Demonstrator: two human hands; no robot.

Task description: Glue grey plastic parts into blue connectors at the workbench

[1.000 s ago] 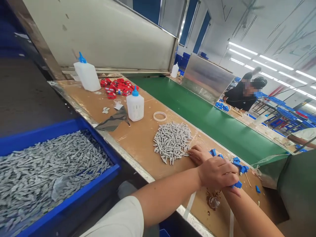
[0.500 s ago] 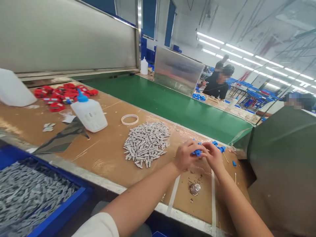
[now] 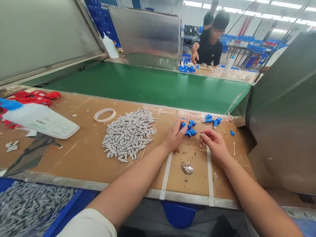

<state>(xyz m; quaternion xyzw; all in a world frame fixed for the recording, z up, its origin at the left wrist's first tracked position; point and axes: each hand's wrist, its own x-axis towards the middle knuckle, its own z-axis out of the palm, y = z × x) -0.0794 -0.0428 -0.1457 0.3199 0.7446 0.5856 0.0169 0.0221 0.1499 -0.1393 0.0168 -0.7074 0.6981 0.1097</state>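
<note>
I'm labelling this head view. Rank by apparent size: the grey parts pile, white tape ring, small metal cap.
1. grey parts pile
2. white tape ring
3. small metal cap, though it lies nearer the camera

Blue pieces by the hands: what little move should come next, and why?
Probably the left hand should close on one of the blue pieces under its fingertips and bring it toward the right hand. The right hand seems to pinch a thin stick, too small to tell for sure, and waits just beside that cluster.
</note>
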